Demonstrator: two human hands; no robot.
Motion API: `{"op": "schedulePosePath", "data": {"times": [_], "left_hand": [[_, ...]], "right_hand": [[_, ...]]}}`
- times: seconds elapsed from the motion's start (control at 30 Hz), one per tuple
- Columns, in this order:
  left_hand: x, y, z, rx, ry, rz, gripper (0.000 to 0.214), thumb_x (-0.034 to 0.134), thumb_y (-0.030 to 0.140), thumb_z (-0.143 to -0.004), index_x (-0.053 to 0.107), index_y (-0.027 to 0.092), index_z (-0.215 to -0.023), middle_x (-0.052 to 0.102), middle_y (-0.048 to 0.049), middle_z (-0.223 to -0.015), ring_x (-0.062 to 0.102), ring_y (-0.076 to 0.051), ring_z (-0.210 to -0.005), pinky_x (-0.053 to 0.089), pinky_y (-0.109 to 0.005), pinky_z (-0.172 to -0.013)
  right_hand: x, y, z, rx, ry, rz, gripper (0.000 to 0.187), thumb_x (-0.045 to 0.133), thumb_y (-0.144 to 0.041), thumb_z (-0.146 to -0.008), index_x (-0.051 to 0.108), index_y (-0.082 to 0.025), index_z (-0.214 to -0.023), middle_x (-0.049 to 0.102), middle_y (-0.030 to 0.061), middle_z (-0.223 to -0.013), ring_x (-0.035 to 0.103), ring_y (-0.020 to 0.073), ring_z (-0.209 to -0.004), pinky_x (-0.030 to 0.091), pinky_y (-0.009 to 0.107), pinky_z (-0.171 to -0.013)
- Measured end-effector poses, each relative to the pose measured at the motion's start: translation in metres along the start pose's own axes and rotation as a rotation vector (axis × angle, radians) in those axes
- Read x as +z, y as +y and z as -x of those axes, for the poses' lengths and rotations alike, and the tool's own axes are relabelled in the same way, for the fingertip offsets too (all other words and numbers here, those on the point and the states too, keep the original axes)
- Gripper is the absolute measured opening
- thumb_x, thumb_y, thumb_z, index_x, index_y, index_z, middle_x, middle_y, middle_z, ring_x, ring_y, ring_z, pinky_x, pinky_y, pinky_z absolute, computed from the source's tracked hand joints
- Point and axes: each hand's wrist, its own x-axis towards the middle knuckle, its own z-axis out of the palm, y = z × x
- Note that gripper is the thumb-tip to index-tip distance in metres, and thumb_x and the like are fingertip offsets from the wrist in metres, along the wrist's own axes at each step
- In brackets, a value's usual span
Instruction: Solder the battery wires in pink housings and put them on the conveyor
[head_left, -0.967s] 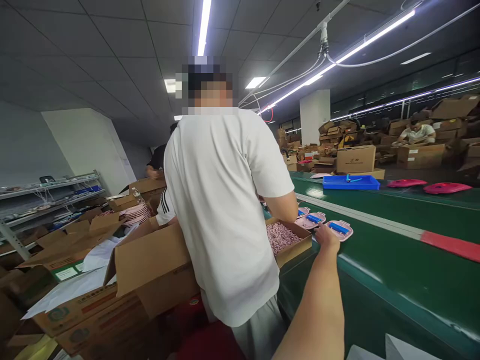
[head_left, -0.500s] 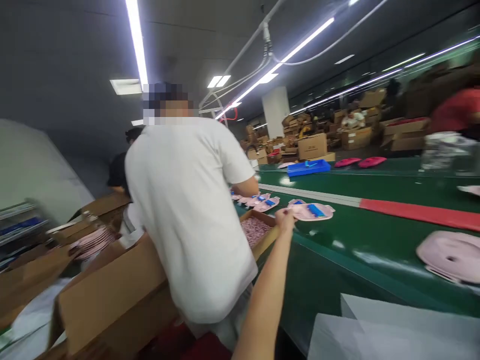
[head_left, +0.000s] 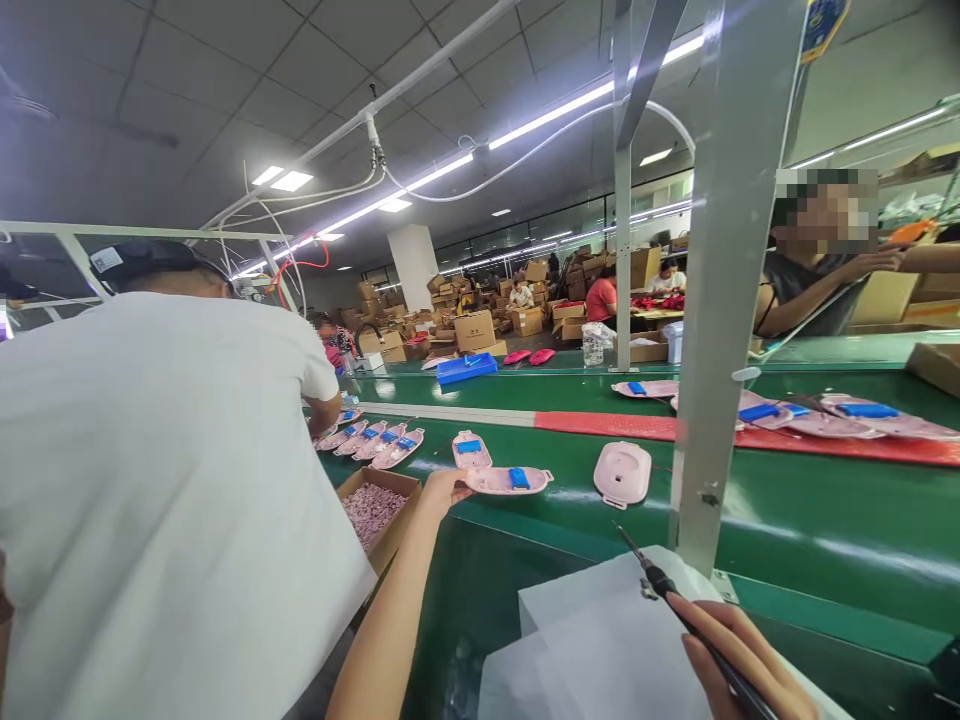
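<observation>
Green conveyor counter (head_left: 840, 530) under long factory lights (head_left: 551, 115), and the left hand (head_left: 441, 492) curls closed on the end of a pink plastic case (head_left: 506, 481) with a blue strip, while the right hand (head_left: 742, 660), well right of that case, grips a black pointed tool (head_left: 652, 575) over white paper (head_left: 592, 650).

Head-worn view — forward and down, onto left hand (head_left: 442, 490) and conveyor belt (head_left: 825, 520)

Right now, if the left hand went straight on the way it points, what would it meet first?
The left hand would meet the pink plastic case with a blue strip first. Its fingers seem to be at the end of that case, though depth is hard to judge from this view.
</observation>
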Motion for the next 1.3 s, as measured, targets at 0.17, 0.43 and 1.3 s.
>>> {"op": "schedulePosePath", "data": {"times": [0.17, 0.43, 1.3], "left_hand": [[0.018, 0.011, -0.001, 0.033, -0.028, 0.027, 0.032, 0.068, 0.036, -0.102, 0.067, 0.013, -0.124, 0.071, -0.0092, -0.117, 0.071, -0.020, -0.096, 0.063, -0.037, -0.083], [-0.005, 0.042, 0.049, 0.275, -0.221, -0.019, 0.040, 0.095, 0.039, -0.063, 0.079, 0.012, -0.088, 0.075, -0.0058, -0.079, 0.066, -0.016, -0.073, 0.053, -0.027, -0.071], [0.091, -0.082, 0.084, 0.472, -0.707, -0.375, 0.050, 0.053, 0.060, -0.089, 0.039, 0.021, -0.061, 0.027, 0.0031, -0.066, 0.027, -0.012, -0.066, 0.020, -0.029, -0.061]], "right_hand": [[0.001, 0.003, 0.001, -0.062, 0.039, 0.011, 0.024, 0.061, -0.029, -0.105, 0.078, -0.027, -0.121, 0.073, 0.0068, -0.097, 0.076, 0.0167, -0.074, 0.061, 0.020, -0.064], [-0.011, -0.003, -0.005, -0.102, 0.103, -0.002, 0.027, 0.061, -0.023, -0.104, 0.075, -0.024, -0.127, 0.070, 0.0079, -0.099, 0.075, 0.0188, -0.080, 0.063, 0.024, -0.068], [-0.001, -0.019, -0.010, 0.431, -0.021, -0.258, 0.026, 0.065, -0.042, -0.104, 0.083, -0.025, -0.096, 0.063, -0.0044, -0.053, 0.057, 0.0117, -0.042, 0.050, 0.022, -0.045]]}}
